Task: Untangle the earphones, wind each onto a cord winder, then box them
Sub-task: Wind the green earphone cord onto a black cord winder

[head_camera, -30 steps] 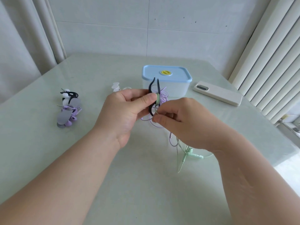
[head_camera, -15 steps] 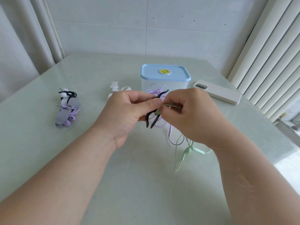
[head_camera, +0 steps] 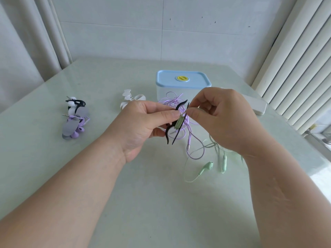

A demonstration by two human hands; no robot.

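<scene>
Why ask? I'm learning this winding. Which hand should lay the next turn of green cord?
Right. The right hand pinches the green cord at the black winder, which the left hand grips; letting go with the left would likely drop it.

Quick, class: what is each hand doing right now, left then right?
Left hand: closed, holding the black cord winder between thumb and fingers.
Right hand: closed, pinching the green earphone cord at the winder.

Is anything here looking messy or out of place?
Only the purple earphones: a loose tangle before the closed box, plug trailing beside the green earphones, whose cord the right hand pinches at the black winder in the left hand. Nothing looks spilled or broken.
</scene>
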